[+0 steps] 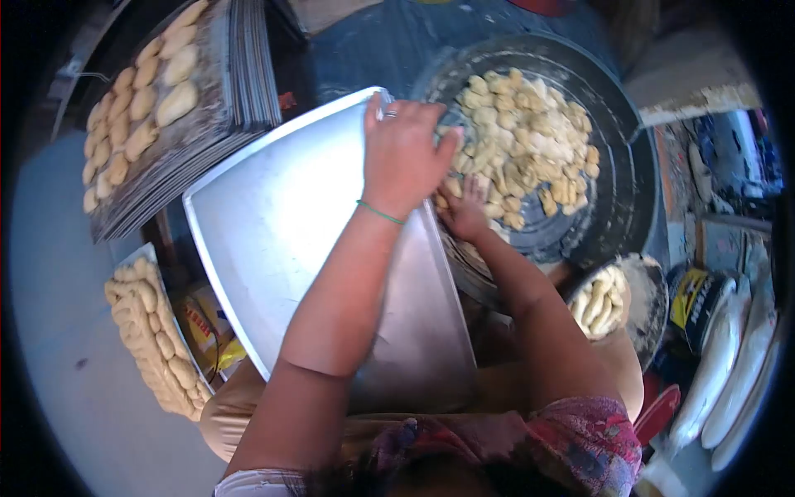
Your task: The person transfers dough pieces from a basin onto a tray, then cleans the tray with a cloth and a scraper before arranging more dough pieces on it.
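Grips far edge of metal tray with left hand, fingers curled over it, apparently to steady it, tilted, against basin. Reaches with right hand into dough pieces at basin's near side, close to tray; grip cannot be told, fingers partly hidden. Beyond: tray stack loaded with shaped dough upper left, small bowl of dough right. Crowded by tray edge overlapping basin rim.

Silver tray, pale beige dough pieces, dark pan.
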`<state>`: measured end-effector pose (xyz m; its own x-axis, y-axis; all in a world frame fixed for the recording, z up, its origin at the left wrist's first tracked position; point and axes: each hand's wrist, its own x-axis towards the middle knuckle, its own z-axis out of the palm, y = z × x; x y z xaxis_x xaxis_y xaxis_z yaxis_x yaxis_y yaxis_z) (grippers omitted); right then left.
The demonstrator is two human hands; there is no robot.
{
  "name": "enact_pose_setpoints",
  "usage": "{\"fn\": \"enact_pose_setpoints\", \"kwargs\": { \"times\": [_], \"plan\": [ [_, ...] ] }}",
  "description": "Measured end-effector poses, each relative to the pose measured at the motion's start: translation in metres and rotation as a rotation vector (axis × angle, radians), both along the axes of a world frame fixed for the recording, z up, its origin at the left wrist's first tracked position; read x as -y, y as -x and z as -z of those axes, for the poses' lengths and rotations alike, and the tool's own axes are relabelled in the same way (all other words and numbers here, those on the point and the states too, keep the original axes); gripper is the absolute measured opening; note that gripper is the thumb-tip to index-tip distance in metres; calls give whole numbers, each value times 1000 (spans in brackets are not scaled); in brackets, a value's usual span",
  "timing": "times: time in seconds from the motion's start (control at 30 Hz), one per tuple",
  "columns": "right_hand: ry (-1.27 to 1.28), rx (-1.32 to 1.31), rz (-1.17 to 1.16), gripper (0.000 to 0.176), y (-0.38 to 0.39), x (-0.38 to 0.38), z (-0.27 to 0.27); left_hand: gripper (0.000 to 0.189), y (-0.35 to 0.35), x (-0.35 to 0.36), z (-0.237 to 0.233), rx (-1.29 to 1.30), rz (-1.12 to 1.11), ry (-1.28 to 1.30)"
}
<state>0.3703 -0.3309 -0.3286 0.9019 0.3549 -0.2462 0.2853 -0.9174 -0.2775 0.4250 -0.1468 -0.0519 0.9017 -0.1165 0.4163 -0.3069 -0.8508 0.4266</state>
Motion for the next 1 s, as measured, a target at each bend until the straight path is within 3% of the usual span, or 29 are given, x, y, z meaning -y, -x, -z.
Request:
{"fn": "enact_pose_setpoints", "kwargs": {
  "times": [0.03,0.1,0.2,0.27,0.33,0.43,0.47,0.57,0.6,0.63,0.73,0.8,0.9,1.0],
  "plan": [
    [65,-47,-108,71,-6,11,-20,35,0,0,0,-7,2,17],
    [135,-140,-50,71,-28,31,-36,34,1,0,-2,-38,12,63],
    [18,-66,649,77,-46,21,-6,34,3,1,-2,-47,6,58],
    [125,-55,730,82,-48,-13,8,34,2,0,-3,-52,-2,51],
    [25,13,271,73,-13,-18,-6,34,1,2,-2,-42,5,27],
    [-35,-422,-253,60,-28,41,-75,34,0,1,-4,-62,7,15],
    [-470,-344,-253,44,-38,83,-19,33,0,1,-4,-64,8,17],
    [-861,-505,841,27,-55,141,-93,34,0,2,-5,-59,16,13],
    [-712,-571,850,43,-65,179,-80,34,0,1,-5,-63,12,4],
    [-506,-833,877,66,-62,193,-83,34,0,1,-5,-67,10,-11],
    [112,-1226,720,88,-31,178,-73,34,0,2,-6,-80,17,-10],
    [-203,-1223,769,100,1,138,-43,33,1,3,-7,-91,13,-19],
    [-588,-724,596,89,11,25,-40,32,0,2,-7,-83,13,-22],
    [-533,-385,785,50,-19,-37,4,31,2,3,-11,-114,18,-13]
  ]
}}
